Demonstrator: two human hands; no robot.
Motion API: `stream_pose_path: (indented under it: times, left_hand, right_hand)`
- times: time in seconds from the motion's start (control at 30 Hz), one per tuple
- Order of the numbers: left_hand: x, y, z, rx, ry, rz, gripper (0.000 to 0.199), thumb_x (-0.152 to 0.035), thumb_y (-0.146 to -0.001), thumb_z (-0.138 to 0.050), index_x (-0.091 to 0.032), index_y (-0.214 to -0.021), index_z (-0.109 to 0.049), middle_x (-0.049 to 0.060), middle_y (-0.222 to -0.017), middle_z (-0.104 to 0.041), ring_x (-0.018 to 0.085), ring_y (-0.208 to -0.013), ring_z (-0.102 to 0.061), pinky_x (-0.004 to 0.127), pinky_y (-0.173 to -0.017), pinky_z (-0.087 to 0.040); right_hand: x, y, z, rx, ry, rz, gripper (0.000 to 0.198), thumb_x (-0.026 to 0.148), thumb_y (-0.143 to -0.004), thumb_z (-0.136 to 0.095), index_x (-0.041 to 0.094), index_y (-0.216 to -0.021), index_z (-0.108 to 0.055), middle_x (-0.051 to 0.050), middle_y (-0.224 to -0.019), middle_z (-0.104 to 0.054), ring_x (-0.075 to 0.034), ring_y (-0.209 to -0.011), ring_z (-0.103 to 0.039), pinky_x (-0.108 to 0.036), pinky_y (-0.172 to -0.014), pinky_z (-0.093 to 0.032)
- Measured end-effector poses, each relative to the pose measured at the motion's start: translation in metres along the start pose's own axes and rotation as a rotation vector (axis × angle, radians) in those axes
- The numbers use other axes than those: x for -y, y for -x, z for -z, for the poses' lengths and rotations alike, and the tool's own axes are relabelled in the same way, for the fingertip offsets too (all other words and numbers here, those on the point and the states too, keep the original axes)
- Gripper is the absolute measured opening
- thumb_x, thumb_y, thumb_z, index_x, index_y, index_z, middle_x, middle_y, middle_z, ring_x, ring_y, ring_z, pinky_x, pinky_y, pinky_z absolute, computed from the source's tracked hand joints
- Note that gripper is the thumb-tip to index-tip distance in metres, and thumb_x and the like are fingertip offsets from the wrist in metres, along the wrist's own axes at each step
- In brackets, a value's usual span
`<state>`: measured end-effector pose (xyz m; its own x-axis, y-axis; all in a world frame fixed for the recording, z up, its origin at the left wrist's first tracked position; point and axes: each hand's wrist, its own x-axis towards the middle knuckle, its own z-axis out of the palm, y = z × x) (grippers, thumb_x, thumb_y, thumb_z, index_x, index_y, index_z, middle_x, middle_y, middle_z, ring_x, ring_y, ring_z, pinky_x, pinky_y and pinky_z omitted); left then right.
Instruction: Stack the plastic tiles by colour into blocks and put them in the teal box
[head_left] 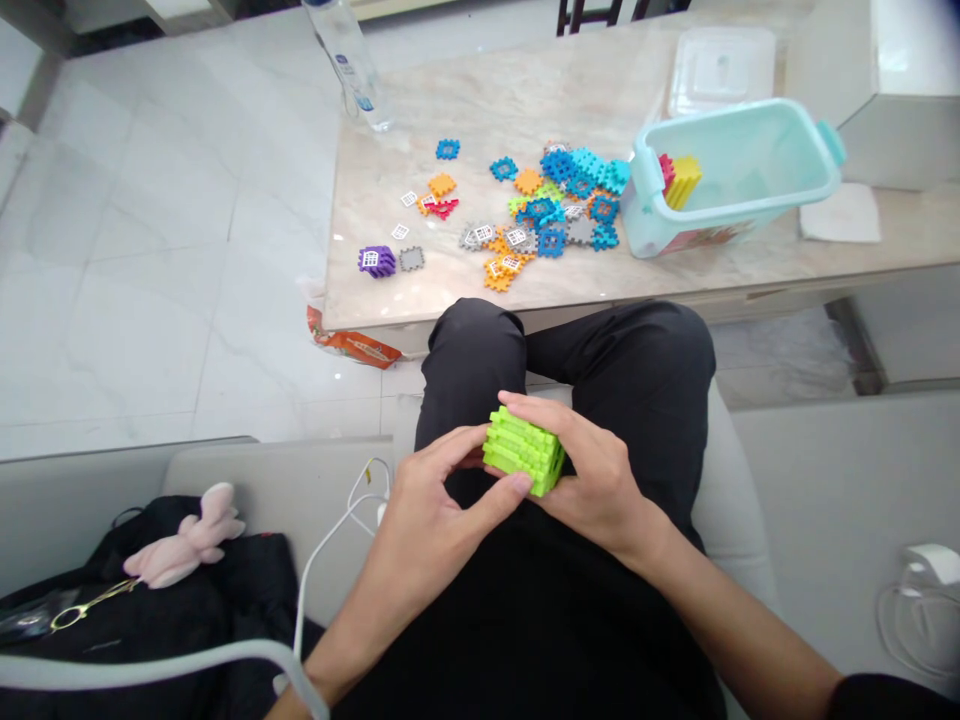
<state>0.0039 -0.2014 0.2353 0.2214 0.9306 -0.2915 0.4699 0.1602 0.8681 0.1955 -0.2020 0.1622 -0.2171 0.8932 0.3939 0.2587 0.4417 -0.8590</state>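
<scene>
Above my lap, both hands grip a stack of lime-green interlocking tiles with notched edges. My left hand pinches the stack from the left, its thumb along the near edge. My right hand wraps around the right side, fingers over the far edge. On the table beyond my knees lies a loose pile of similar tiles, with dark blue tiles, light blue tiles and orange tiles. A purple tile stack stands at the left, beside a grey tile.
A mint-green bin holds yellow tiles and red ones. Behind it lies a clear plastic lid. A water bottle stands at the table's far left corner. On the sofa beside me are a pink plush toy and a white cable.
</scene>
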Motion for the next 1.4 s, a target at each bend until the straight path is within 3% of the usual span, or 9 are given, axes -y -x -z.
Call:
stream_pose_path:
  times: [0.2, 0.5, 0.6, 0.77, 0.93, 1.03, 1.13, 1.27, 1.4]
  left_hand:
    - [-0.001, 0.0, 0.003, -0.027, 0.012, 0.008, 0.04, -0.031, -0.083, -0.09, -0.023, -0.12, -0.078, 0.002, -0.109, -0.083, 0.022, -0.096, -0.079, 0.034, -0.091, -0.064]
    - [0.014, 0.006, 0.02, -0.263, -0.112, -0.062, 0.043, -0.032, -0.075, -0.093, -0.023, -0.112, -0.071, 0.0, -0.099, -0.078, 0.02, -0.087, -0.071, 0.031, -0.08, -0.059]
    - [0.022, 0.013, 0.032, -0.267, -0.082, -0.139, 0.045, -0.041, -0.081, -0.093, -0.023, -0.117, -0.07, 0.003, -0.105, -0.077, 0.022, -0.092, -0.072, 0.032, -0.082, -0.06]
    - [0.042, 0.022, 0.053, -0.226, -0.143, -0.323, 0.06, -0.044, -0.088, -0.09, -0.027, -0.14, -0.066, 0.008, -0.122, -0.075, 0.027, -0.11, -0.075, 0.038, -0.097, -0.062]
    - [0.061, 0.009, 0.072, -0.231, -0.311, -0.468, 0.089, -0.044, -0.086, -0.092, -0.028, -0.161, -0.048, 0.017, -0.148, -0.066, 0.037, -0.136, -0.066, 0.054, -0.116, -0.056]
    - [0.066, -0.004, 0.076, -0.157, -0.345, -0.616, 0.093, -0.043, -0.086, -0.091, -0.025, -0.164, -0.044, 0.018, -0.154, -0.064, 0.039, -0.145, -0.061, 0.059, -0.124, -0.049]
    - [0.065, -0.013, 0.073, -0.105, -0.286, -0.722, 0.075, -0.031, -0.093, -0.085, -0.024, -0.159, -0.05, 0.016, -0.149, -0.07, 0.034, -0.141, -0.066, 0.056, -0.125, -0.05]
    - [0.062, -0.013, 0.066, -0.084, -0.148, -0.758, 0.058, -0.021, -0.093, -0.083, -0.024, -0.147, -0.061, 0.013, -0.137, -0.078, 0.028, -0.127, -0.075, 0.046, -0.112, -0.062]
    - [0.06, -0.013, 0.062, -0.077, -0.074, -0.767, 0.057, -0.02, -0.086, -0.09, -0.023, -0.138, -0.067, 0.014, -0.13, -0.08, 0.028, -0.12, -0.079, 0.042, -0.102, -0.066]
  right_hand:
    - [0.002, -0.002, -0.003, 0.056, 0.065, 0.044, 0.068, 0.015, -0.098, -0.074, 0.027, -0.16, -0.051, -0.013, -0.155, -0.066, -0.031, -0.14, -0.067, -0.05, -0.117, -0.061]
    - [0.018, -0.035, -0.026, 0.122, 0.068, 0.058, 0.066, 0.013, -0.098, -0.071, 0.028, -0.16, -0.053, -0.012, -0.155, -0.066, -0.031, -0.141, -0.067, -0.05, -0.119, -0.06]
    - [0.029, -0.045, -0.037, 0.067, -0.036, -0.106, 0.058, 0.024, -0.091, -0.085, 0.028, -0.146, -0.066, -0.011, -0.142, -0.075, -0.031, -0.126, -0.076, -0.046, -0.11, -0.065]
    - [0.042, -0.063, -0.048, 0.032, -0.425, -0.601, 0.058, 0.043, -0.078, -0.097, 0.023, -0.125, -0.07, -0.011, -0.123, -0.082, -0.029, -0.105, -0.082, -0.04, -0.089, -0.071]
    - [0.042, -0.071, -0.056, 0.157, -0.772, -0.873, 0.052, 0.042, -0.079, -0.096, 0.018, -0.12, -0.075, -0.01, -0.113, -0.083, -0.027, -0.103, -0.081, -0.042, -0.093, -0.067]
    - [0.047, -0.069, -0.062, 0.238, -0.901, -0.979, 0.045, 0.041, -0.078, -0.097, 0.017, -0.111, -0.078, -0.007, -0.105, -0.082, -0.023, -0.095, -0.079, -0.037, -0.09, -0.065]
    - [0.053, -0.064, -0.067, 0.252, -0.979, -1.065, 0.043, 0.039, -0.074, -0.099, 0.016, -0.104, -0.079, -0.003, -0.096, -0.079, -0.02, -0.087, -0.075, -0.032, -0.084, -0.063]
    - [0.058, -0.058, -0.07, 0.251, -1.021, -1.084, 0.041, 0.04, -0.076, -0.098, 0.016, -0.105, -0.08, -0.005, -0.101, -0.079, -0.021, -0.094, -0.075, -0.033, -0.088, -0.062]
    - [0.061, -0.053, -0.065, 0.265, -1.058, -1.045, 0.043, 0.043, -0.083, -0.094, 0.017, -0.113, -0.08, -0.006, -0.107, -0.08, -0.022, -0.101, -0.076, -0.034, -0.094, -0.061]
